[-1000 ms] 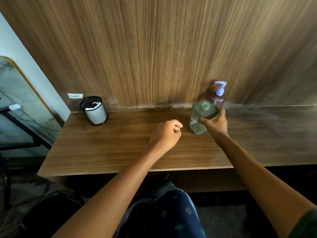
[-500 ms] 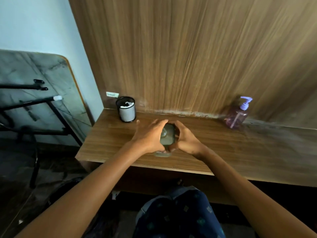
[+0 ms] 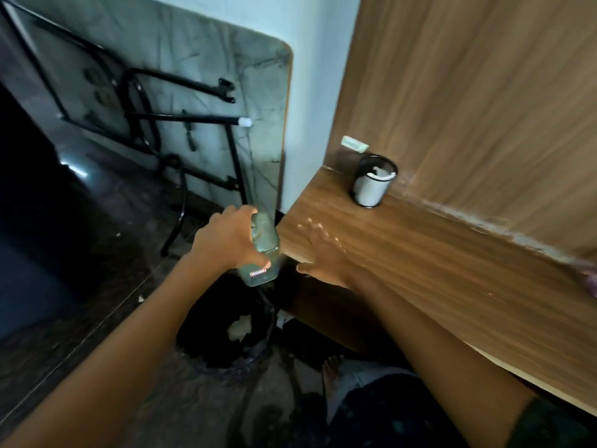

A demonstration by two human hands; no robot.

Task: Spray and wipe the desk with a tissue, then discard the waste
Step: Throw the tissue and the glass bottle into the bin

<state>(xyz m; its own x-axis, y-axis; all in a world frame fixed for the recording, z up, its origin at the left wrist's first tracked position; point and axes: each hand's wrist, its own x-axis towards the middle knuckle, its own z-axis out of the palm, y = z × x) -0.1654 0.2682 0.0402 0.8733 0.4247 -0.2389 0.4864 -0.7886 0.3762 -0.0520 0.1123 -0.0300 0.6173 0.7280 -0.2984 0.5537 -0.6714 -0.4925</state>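
Observation:
My left hand [image 3: 227, 239] grips a clear glass bottle [image 3: 263, 253] and holds it beyond the left end of the wooden desk [image 3: 420, 253], above a dark waste bin [image 3: 226, 331] on the floor. A pale scrap lies inside the bin. My right hand [image 3: 323, 253] hovers flat and blurred over the desk's left corner with its fingers spread and nothing in it. A black mesh cup [image 3: 373, 181] with white tissue in it stands at the back left of the desk by the wooden wall panel.
A folded table with black metal legs [image 3: 181, 124] leans against the pale wall to the left. The floor beside the bin is dark and littered with small bits. My bare foot [image 3: 332, 373] and patterned trousers show below the desk. A purple object shows at the right edge.
The view swung left. The bottle passed from my right hand, through both hands, into my left hand alone and went off the desk's left end above the bin. My right hand let go.

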